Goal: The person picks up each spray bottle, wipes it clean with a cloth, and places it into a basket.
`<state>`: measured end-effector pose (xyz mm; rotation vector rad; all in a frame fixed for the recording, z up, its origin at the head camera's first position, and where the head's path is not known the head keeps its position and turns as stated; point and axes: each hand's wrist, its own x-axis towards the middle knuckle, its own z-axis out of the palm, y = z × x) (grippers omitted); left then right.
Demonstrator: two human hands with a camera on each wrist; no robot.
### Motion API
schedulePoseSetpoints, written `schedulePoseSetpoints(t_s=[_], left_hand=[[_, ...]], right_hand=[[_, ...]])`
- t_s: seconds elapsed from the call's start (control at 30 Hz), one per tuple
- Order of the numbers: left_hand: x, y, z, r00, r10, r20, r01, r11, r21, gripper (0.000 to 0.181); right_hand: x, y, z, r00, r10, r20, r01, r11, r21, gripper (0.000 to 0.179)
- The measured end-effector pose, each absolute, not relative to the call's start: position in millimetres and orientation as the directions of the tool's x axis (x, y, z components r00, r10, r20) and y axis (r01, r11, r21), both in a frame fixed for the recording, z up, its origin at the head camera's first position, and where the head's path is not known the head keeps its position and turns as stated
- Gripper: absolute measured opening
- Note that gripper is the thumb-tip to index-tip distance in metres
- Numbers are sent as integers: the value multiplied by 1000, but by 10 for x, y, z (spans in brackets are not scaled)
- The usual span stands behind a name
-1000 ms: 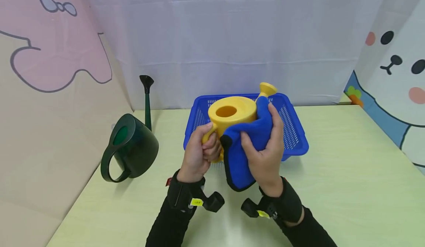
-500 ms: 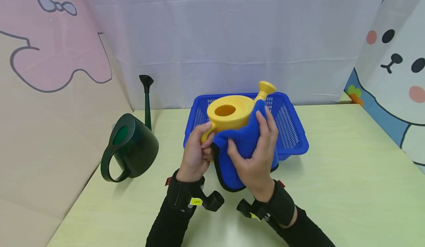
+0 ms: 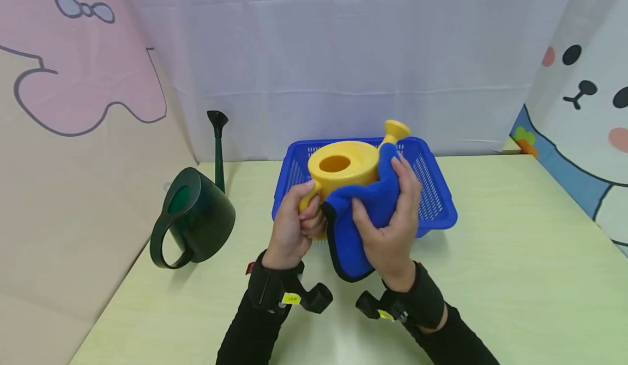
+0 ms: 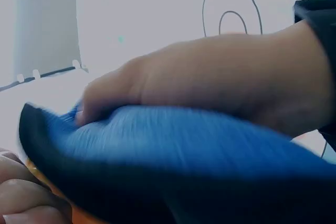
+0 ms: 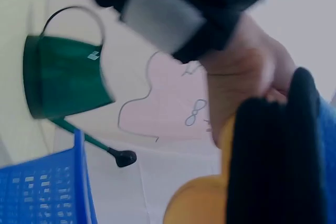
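A yellow watering can (image 3: 338,171) is held up in front of the blue basket in the head view, its spout pointing to the back right. My left hand (image 3: 291,229) grips its handle, fingers curled round it. In my right hand (image 3: 394,229) is a blue cloth (image 3: 355,245) with a black edge, pressed against the can's right side and the base of the spout. The cloth hides the can's lower front. In the left wrist view the blurred cloth (image 4: 173,135) fills the foreground, the right hand (image 4: 199,80) lying over it.
A dark green watering can (image 3: 203,218) stands on the left of the pale table (image 3: 495,278). Behind the yellow can sits a blue perforated basket (image 3: 434,190), close to the white cloth backdrop (image 3: 314,71). Printed cartoon sheets hang on both sides.
My right hand slid the cloth left across the can, then back right toward the spout. The can tipped slightly and returned. My left hand kept its hold on the handle.
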<state>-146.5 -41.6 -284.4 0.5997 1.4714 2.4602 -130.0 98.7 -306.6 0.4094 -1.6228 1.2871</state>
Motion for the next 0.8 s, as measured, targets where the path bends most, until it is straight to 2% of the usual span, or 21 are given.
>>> schedulePoseSetpoints(t_s=[0.13,0.3,0.47,0.6,0.7,0.8], left_hand=[[-1442,-415,-2825,-945,299,128,-18,-441,897,36],[-1450,-403,-2838,-953,286,96,-39,-432,901,36],[-1464,-408,-2850,-934,326,145,-19,-450,893,37],[-1489,-423,-2876,-875,410,256,28,-485,874,43],[-1503,-436,-2895,-837,451,311,51,-501,864,46],[-1506,-449,-2909,-832,449,326,67,-501,863,46]], right_hand=[[-1285,900,-3111,-360,259,896,-743,502,-443,63],[-1286,900,-3126,-355,234,905,-735,529,-425,62],[-1292,956,-3099,-422,243,873,-715,503,-485,69],[-1322,1028,-3067,-492,264,830,-722,409,-558,71],[-1332,1080,-3054,-578,267,771,-719,280,-636,63],[-1328,1119,-3041,-681,272,680,-667,152,-729,59]])
